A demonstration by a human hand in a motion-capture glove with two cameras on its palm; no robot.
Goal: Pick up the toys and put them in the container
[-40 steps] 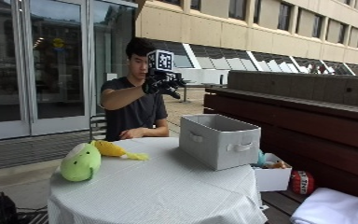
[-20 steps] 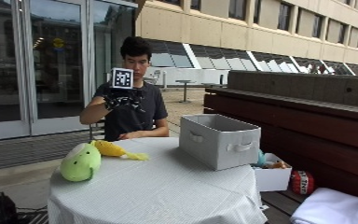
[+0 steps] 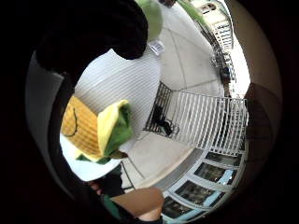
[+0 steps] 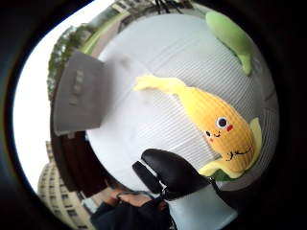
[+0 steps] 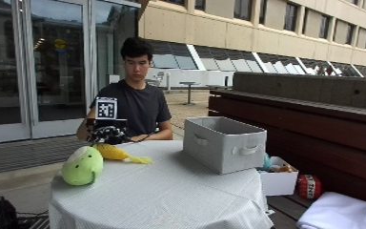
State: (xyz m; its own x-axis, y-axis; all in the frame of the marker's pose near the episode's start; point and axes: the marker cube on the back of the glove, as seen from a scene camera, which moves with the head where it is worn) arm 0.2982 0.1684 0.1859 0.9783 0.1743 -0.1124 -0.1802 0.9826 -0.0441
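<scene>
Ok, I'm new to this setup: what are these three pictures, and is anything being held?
No machine here: a person at a round table wears a black glove on the right hand. One picture is from a camera beside the table; the two round ones look out from that palm. On the table lie a yellow corn toy, a green plush toy and a grey container. The hand is just above the corn toy; I cannot tell whether it grips it yet.
</scene>
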